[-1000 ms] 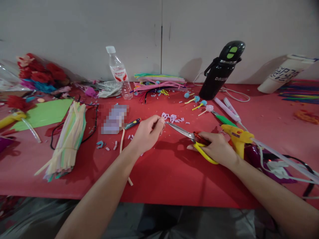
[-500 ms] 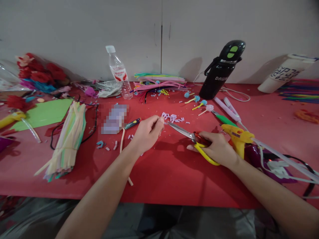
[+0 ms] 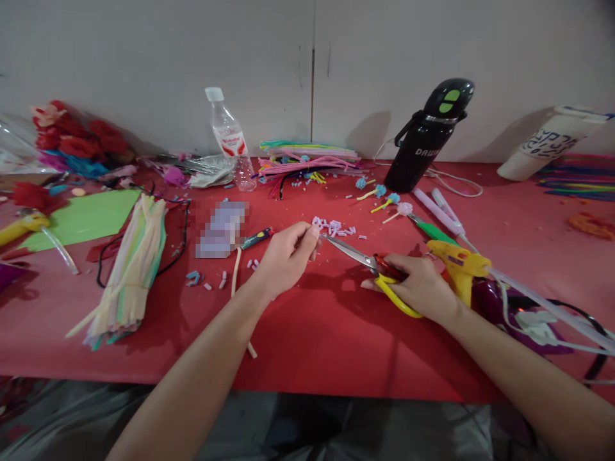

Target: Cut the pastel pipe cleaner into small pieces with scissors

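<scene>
My right hand (image 3: 414,286) is wrapped round the handles of scissors (image 3: 353,251) with yellow and red grips. The blades look closed and point left, their tip close to the fingertips of my left hand (image 3: 289,256). Thumb and forefinger of that hand are pinched together; what they hold is too small to make out. Just beyond the blades lies a small pile of cut lilac pieces (image 3: 335,226) on the red table (image 3: 327,346). A cream strip (image 3: 234,276) runs beneath my left forearm.
A bundle of pale fuzzy stems (image 3: 131,275) and a green sheet (image 3: 89,218) lie left. A clear bottle (image 3: 231,142) and black flask (image 3: 419,150) stand at the back. Right of my right hand is a yellow glue gun (image 3: 459,266), with small pompom flowers (image 3: 393,198) behind.
My left hand has shifted very slightly to the right, its fingertips nearer the scissor tip. My right hand and the scissors are almost unmoved.
</scene>
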Motion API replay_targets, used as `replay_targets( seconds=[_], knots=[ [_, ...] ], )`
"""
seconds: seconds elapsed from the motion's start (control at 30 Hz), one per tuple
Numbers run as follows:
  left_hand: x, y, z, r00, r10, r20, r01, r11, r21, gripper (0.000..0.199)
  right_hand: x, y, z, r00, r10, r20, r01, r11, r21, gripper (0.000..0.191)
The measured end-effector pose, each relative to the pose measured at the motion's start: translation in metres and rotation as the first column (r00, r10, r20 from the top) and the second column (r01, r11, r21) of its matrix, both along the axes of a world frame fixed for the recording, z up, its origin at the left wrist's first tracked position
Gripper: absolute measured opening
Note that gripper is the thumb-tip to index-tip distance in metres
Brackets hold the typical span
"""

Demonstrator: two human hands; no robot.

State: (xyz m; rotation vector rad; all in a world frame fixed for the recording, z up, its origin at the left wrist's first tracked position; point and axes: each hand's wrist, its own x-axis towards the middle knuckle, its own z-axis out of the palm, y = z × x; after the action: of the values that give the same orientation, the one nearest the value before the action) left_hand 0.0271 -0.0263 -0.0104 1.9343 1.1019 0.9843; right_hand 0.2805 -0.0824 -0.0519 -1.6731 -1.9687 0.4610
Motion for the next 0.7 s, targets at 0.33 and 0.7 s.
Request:
replay_targets(
  seconds=[0.33, 0.7],
  knots=[
    [-0.0007, -0.0002, 0.0009, 0.999, -0.008, 0.051, 0.01, 1.0, -0.027, 0.037, -0.0029, -0.0019, 0.004, 1.0, -0.017, -0.023, 0.017, 1.0, 0.02, 0.052],
    [0.0001, -0.0003, 0.003, 0.999, -0.012, 0.039, 0.013, 1.0, -0.022, 0.035, -0.0026, -0.0015, 0.0029, 1.0, -0.007, -0.022, 0.007, 1.0, 0.011, 0.052]
  ],
)
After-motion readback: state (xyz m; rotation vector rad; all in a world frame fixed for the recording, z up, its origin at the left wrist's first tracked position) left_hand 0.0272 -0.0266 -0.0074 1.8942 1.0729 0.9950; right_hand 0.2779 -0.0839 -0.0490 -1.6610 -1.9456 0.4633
